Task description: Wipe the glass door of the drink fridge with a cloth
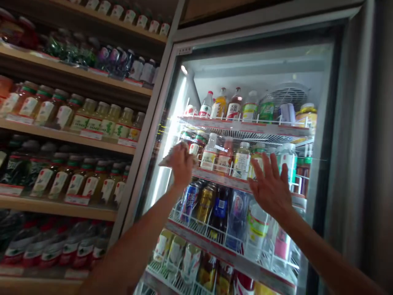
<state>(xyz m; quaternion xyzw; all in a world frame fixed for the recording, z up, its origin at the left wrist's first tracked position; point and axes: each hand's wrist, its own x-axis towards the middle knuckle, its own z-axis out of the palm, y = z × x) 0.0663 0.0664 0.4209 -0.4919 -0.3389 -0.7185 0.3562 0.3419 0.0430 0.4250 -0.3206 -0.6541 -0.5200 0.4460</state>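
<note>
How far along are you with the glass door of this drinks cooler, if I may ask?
It's hard to say what's done: no part of the glass door looks clearly finished. In hand, the left hand holds a crumpled pale cloth at the glass, with the right hand spread open beside it. What seems left is the glass above and below the hands.

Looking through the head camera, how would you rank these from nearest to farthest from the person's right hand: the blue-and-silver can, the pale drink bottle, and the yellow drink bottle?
From the right hand:
1. Pale drink bottle: just left of the fingers, inside the fridge.
2. Blue-and-silver can: lower left, on the fridge's wire shelf.
3. Yellow drink bottle: far left, on the wooden shelf outside.
</note>
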